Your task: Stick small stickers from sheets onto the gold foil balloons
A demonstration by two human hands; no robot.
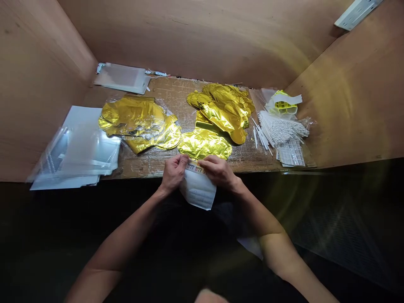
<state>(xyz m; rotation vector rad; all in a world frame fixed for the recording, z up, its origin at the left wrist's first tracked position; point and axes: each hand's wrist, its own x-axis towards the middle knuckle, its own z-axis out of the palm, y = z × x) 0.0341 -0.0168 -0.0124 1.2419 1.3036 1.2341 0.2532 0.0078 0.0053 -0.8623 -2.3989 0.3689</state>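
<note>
My left hand (175, 170) and my right hand (218, 170) are closed in pinches at the front edge of the work surface. Between them they grip the top of a small white translucent bag (199, 191), which hangs down below the edge. A strip printed with CE marks and small symbols runs across its upper part. Just behind my fingers lies a flat gold foil balloon (205, 144), its front edge close to the bag's top. Whether the two touch is hidden by my fingers.
A gold foil balloon pile (225, 107) lies behind, another stack (132, 115) to the left. Clear plastic sleeves (85, 147) sit far left, a translucent tray (121, 78) at the back. White sticks (280, 128) and printed labels (290, 153) lie right. Wooden walls (195, 38) enclose the surface.
</note>
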